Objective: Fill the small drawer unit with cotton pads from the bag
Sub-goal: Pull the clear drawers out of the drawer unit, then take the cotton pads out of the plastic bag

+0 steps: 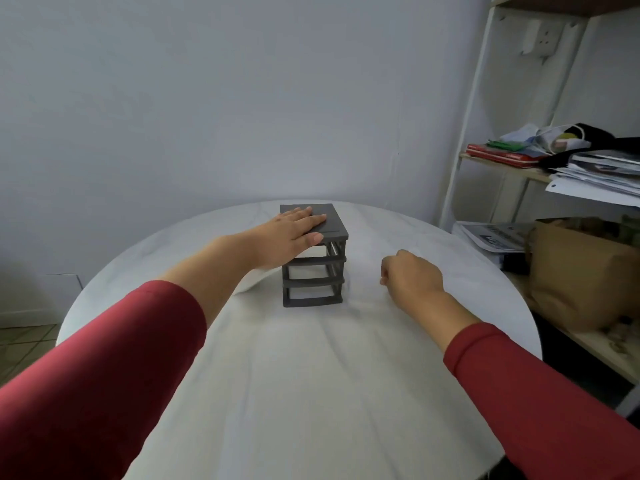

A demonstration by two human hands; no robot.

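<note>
Bare cloth [304, 375] lies before the drawer unit [313, 271].

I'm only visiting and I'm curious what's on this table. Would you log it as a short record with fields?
setting: round table under a white cloth, by a plain wall
drawer unit: dark grey, upright, three tiers, no pads visible inside
left hand: fingers straight, flat on the unit's top
right hand: fingers curled, on the cloth right of the unit, apart from it; nothing visible in it
cotton pads: none visible
beside table: shelf with papers, brown paper bag
</note>
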